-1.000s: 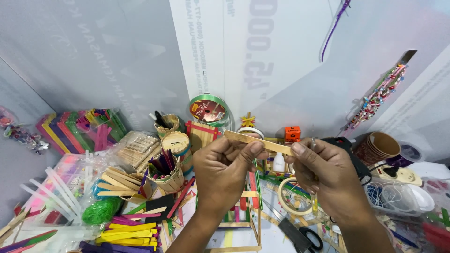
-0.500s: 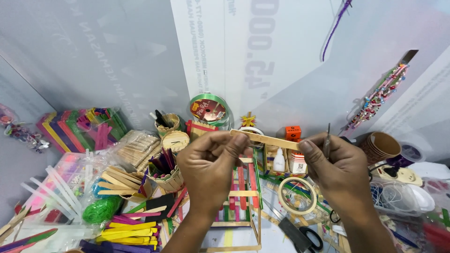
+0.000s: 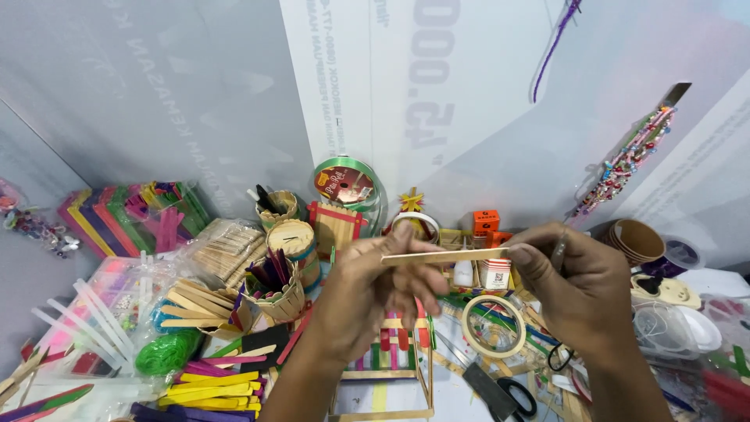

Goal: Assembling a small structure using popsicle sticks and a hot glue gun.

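Both hands pinch one stick (fingertips closed).

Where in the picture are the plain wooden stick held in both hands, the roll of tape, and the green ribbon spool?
plain wooden stick [image 3: 449,255], head view, on its middle between the two hands.
roll of tape [image 3: 469,310], head view, on its left rim.
green ribbon spool [image 3: 344,184], head view, on its round face.
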